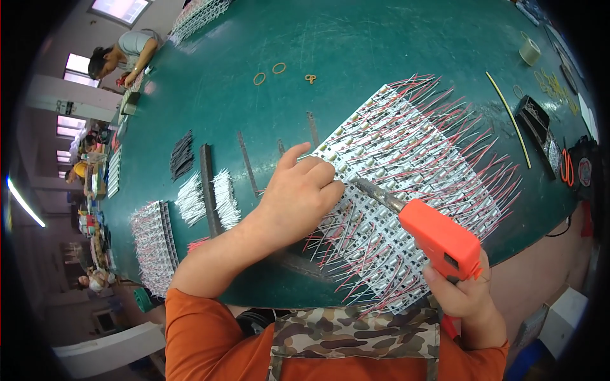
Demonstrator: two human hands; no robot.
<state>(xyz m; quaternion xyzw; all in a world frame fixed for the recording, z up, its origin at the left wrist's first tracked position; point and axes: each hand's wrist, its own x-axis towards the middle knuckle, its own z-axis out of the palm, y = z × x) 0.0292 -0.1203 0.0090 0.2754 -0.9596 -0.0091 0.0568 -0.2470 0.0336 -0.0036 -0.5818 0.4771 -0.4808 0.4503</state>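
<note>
A white panel of small circuit boards (375,127) lies on the green table, with rows of small cylindrical parts and many red and white wires sticking out along its sides. My right hand (467,295) grips an orange-red soldering gun (441,238). Its metal tip reaches down to the middle of the panel, close to my left fingertips; whether it touches a joint is hard to see. My left hand (295,197) is over the panel's left edge, fingers curled together and one raised. Whatever it pinches is hidden behind the fingers.
Bundles of white wires (227,198) and dark wires (182,155) lie left, beside a dark bar (208,184). Another wired board stack (154,244) sits at the left edge. Rubber bands (279,68) lie farther back. Right are a black tray (537,130) and spool (529,51). Other people work far left.
</note>
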